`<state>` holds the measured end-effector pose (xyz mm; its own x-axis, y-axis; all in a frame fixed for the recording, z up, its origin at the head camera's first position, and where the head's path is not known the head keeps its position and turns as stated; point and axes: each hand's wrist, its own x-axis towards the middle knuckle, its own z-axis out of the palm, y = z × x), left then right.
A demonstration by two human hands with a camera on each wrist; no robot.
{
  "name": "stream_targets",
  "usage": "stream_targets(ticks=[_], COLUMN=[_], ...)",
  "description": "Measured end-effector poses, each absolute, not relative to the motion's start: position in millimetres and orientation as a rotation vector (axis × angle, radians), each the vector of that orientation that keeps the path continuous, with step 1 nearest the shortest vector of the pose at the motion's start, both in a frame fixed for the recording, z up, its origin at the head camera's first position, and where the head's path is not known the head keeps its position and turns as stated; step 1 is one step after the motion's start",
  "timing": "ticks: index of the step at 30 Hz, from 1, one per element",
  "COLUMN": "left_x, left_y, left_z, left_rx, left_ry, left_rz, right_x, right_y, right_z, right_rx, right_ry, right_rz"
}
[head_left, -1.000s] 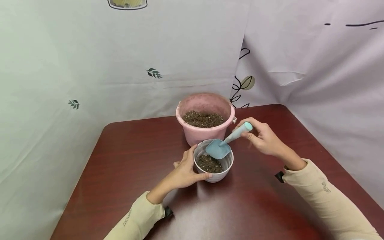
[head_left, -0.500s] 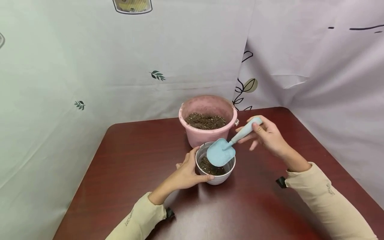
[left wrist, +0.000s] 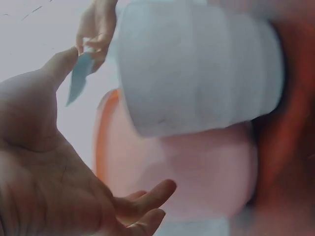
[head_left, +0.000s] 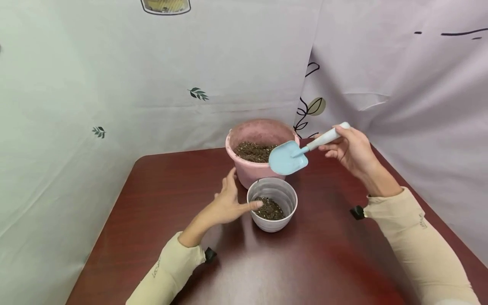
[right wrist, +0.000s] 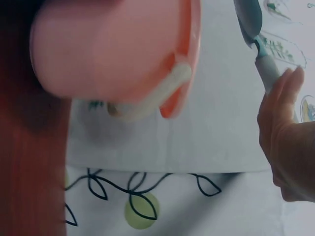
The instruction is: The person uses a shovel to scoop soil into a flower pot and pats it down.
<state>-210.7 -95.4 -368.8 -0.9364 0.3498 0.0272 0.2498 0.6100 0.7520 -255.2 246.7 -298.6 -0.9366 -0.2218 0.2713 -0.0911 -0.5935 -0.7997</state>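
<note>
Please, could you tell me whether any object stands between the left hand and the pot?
Nothing visible does. The left hand is right beside the pot, on its left. The bucket stands behind the pot, and the trowel is held higher, outside that gap.

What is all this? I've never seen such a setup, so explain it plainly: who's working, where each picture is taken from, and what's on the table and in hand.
There is no machine here, just a person's bare left hand and right hand. The large picture comes from a camera worn on the head, looking forward and down. The other two come from cameras worn on the wrists, so things look tipped sideways.

On the dark red table stand a pink bucket holding dark soil and, nearer the person, a smaller white pot with some soil at the bottom. The right hand holds a light blue trowel by its handle, above the table. The left hand is spread beside the pot and holds nothing.
</note>
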Motion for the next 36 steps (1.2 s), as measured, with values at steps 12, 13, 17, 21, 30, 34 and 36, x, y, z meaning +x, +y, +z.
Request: stream_targets(ticks=[12,13,17,21,30,34,36], left_x=[-267,-269,-274,-276,-277,-277,-277], left_y=[-80,-78,-74,-72,-72,-72,-72], left_z=[-368,-370,-377,-382,-387,-386,-385], left_rx=[0.306,0.292,0.292,0.346,0.386,0.383,0.393], left_ry=[2.817,2.817,2.805,2.787,2.807,2.812,2.800], left_rz=[1.771,1.797,1.904,1.947,1.962,1.970,1.994], right_x=[-310,-315,-335,-352,-376,-385,-388], right_y=[211,207,192,178,149,144,142], right_z=[-280,-281,-286,-287,-294,-298,-299], right_rx=[-0.336,-0.374,-0.485,-0.547,-0.754,-0.834,-0.880], right_ry=[1.983,2.041,2.206,2.392,2.492,2.604,2.671], right_rz=[-2.535,-2.497,-2.376,-2.204,-1.854,-1.649,-1.557])
